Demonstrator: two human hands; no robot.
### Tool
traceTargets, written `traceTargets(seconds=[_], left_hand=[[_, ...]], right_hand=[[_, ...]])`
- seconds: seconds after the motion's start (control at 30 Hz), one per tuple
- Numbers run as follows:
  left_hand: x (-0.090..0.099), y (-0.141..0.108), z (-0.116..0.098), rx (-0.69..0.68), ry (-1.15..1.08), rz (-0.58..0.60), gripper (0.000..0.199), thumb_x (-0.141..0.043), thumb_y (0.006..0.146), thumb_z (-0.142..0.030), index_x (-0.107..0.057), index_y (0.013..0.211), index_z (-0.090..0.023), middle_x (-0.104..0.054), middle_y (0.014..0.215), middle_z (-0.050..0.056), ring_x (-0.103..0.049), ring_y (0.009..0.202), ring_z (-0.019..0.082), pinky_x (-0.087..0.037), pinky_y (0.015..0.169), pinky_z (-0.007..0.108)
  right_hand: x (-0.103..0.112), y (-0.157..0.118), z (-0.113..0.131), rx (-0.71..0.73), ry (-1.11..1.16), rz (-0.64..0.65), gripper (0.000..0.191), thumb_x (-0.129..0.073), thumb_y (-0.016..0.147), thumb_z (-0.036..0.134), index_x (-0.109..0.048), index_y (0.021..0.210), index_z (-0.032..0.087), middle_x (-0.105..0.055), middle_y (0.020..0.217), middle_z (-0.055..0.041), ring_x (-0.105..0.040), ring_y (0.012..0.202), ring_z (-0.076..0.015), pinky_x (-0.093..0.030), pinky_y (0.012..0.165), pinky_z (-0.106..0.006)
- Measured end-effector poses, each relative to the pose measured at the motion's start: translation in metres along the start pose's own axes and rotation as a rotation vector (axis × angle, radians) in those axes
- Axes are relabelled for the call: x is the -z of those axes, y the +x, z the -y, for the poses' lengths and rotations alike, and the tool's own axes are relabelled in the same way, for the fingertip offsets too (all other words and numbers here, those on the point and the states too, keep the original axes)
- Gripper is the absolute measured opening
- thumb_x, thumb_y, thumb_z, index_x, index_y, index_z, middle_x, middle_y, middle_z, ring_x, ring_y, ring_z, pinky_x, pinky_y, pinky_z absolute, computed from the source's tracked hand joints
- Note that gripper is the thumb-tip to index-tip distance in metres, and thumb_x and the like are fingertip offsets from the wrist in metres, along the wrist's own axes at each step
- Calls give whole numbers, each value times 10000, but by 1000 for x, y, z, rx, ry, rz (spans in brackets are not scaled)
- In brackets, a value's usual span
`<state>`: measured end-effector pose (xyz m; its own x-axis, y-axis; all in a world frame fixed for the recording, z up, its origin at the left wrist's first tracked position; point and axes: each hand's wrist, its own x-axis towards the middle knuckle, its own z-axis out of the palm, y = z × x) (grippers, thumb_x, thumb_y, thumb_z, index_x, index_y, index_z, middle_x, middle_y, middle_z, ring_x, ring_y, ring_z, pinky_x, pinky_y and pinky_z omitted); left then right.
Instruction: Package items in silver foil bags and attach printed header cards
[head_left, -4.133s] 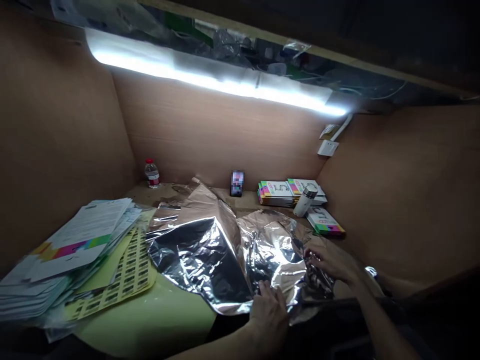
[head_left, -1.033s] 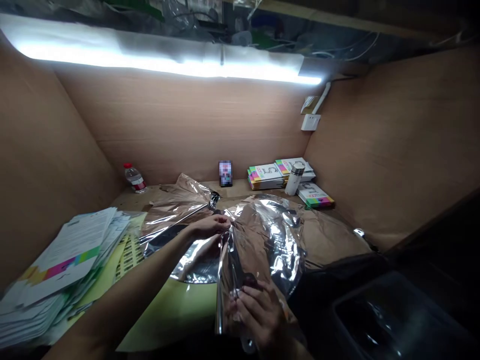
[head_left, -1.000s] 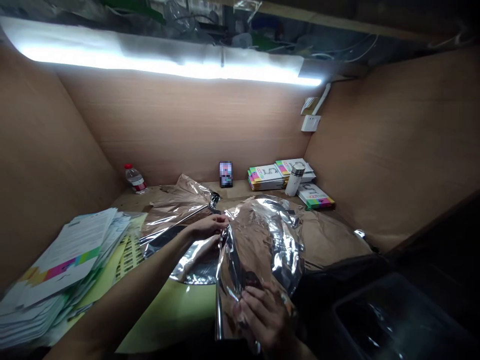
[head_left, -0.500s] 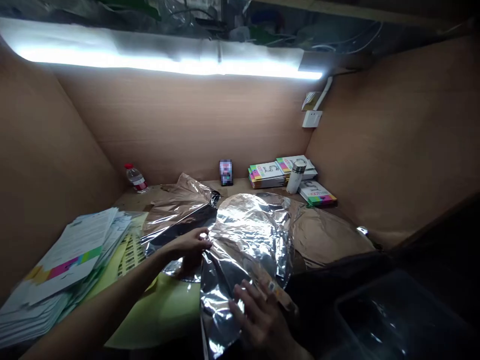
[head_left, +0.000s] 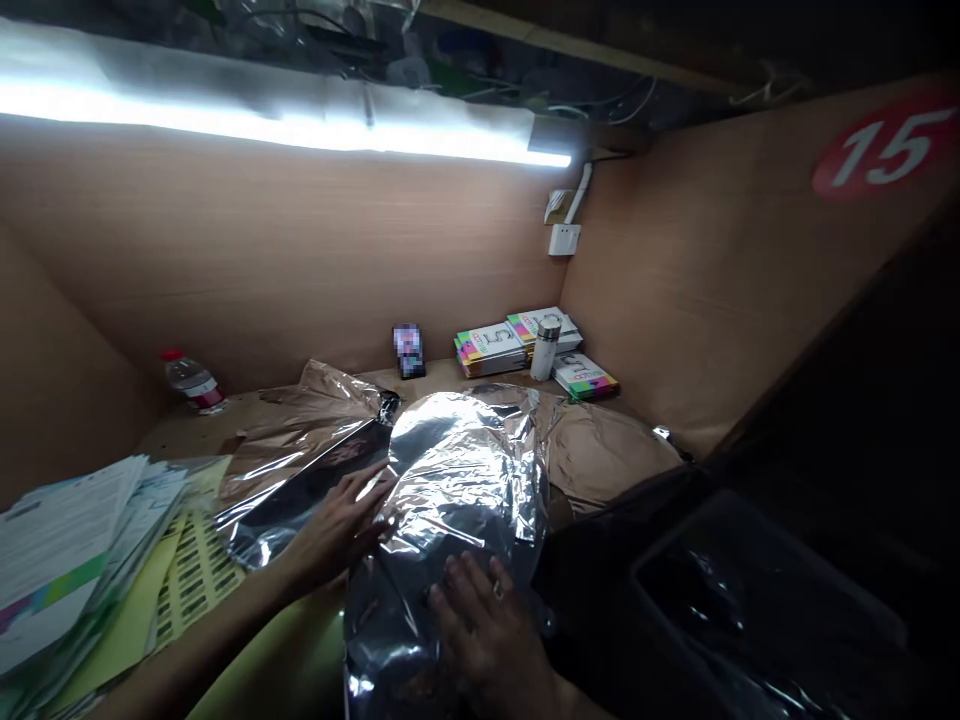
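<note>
A shiny silver foil balloon [head_left: 457, 450], mostly flat and wrinkled, spreads across the middle of the table and down over its near edge. My right hand [head_left: 487, 615] lies on its lower part, fingers stretched out; one finger wears a ring. At the balloon's left edge is my left hand [head_left: 349, 520], its fingers extended and touching the foil. Rose-gold foil [head_left: 300, 410] lies behind the left hand, with a crumpled dark tip. More rose-gold foil [head_left: 600, 450] is spread to the right of the silver piece.
Papers [head_left: 67, 540] and yellow barcode sheets [head_left: 199, 570] are piled at the left. Along the back stand a red-capped bottle [head_left: 195, 383], a phone [head_left: 409, 350], stacked printed packets [head_left: 491, 347] and a white flask [head_left: 545, 350]. A clear plastic container [head_left: 772, 590] sits in shadow at right.
The view has swung right, bringing a red "15" sign into sight. My left fingers have gone from a pinch on the foil's edge to lying stretched along it. My right hand stays flat on the foil.
</note>
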<state>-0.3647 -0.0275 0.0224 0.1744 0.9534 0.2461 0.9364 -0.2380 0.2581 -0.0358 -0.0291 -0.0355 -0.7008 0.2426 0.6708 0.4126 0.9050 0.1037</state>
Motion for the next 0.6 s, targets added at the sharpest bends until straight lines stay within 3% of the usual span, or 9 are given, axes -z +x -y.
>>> traceTargets(seconds=[0.07, 0.17, 0.27, 0.37, 0.4, 0.47, 0.53, 0.6], left_hand=[[-3, -5, -8, -146, 72, 132, 588, -505, 1052, -458, -355, 1609, -346, -319, 1693, 71, -313, 1531, 358, -298, 1226, 568], [-8, -11, -10, -278, 69, 314, 655, -496, 1052, -513, -240, 1641, -387, -298, 1697, 29, -272, 1553, 365, -211, 1258, 596], [-7, -11, -7, -331, 41, 333, 672, -492, 1057, -498, -190, 1648, -390, -256, 1704, 10, -217, 1572, 349, -165, 1281, 562], [1, -8, -8, -386, 8, 350, 667, -496, 1062, -460, -182, 1647, -401, -261, 1699, -7, -215, 1574, 320, -115, 1298, 535], [4, -7, -10, -403, -6, 367, 667, -496, 1063, -449, -177, 1648, -404, -262, 1698, -11, -218, 1574, 314, -96, 1301, 532], [9, -4, -14, -423, -30, 412, 666, -481, 1070, -437, -156, 1650, -405, -244, 1702, -18, -201, 1578, 309, -54, 1302, 537], [10, -3, -18, -425, -50, 448, 663, -465, 1074, -441, -144, 1653, -402, -221, 1708, -18, -170, 1584, 311, -26, 1300, 548], [11, -2, -19, -412, -81, 462, 659, -469, 1069, -462, -163, 1650, -407, -230, 1707, -17, -158, 1587, 316, -18, 1298, 554]], right_hand=[[-2, 2, -1, -29, -12, 47, 458, -565, 1012, 273, -569, 1451, 142, -647, 1416, -170, -555, 1346, -328, -377, 1160, -532], [1, 5, -6, 204, 112, 57, 422, -558, 1031, 312, -570, 1445, 233, -672, 1393, -91, -551, 1341, -255, -316, 1217, -493], [13, 3, -24, 392, 201, 169, 519, -562, 1030, 425, -475, 1526, 299, -497, 1594, -39, -380, 1494, -255, -203, 1271, -517], [28, -8, -54, 317, 219, 351, 862, -676, 912, 594, -338, 1616, 231, -293, 1697, -130, -213, 1569, -368, -141, 1265, -613], [30, -14, -63, 294, 219, 387, 905, -708, 890, 579, -312, 1628, 236, -267, 1704, -138, -200, 1573, -376, -148, 1262, -620], [29, -25, -78, 239, 171, 381, 810, -715, 922, 391, -322, 1623, 291, -288, 1701, -108, -232, 1571, -349, -192, 1259, -604], [21, -33, -84, 180, 84, 284, 685, -630, 956, 160, -404, 1580, 330, -388, 1659, -78, -313, 1548, -308, -262, 1245, -575], [9, -35, -82, 169, 46, 142, 563, -568, 975, 98, -523, 1498, 300, -536, 1558, -85, -419, 1493, -297, -340, 1212, -558]])
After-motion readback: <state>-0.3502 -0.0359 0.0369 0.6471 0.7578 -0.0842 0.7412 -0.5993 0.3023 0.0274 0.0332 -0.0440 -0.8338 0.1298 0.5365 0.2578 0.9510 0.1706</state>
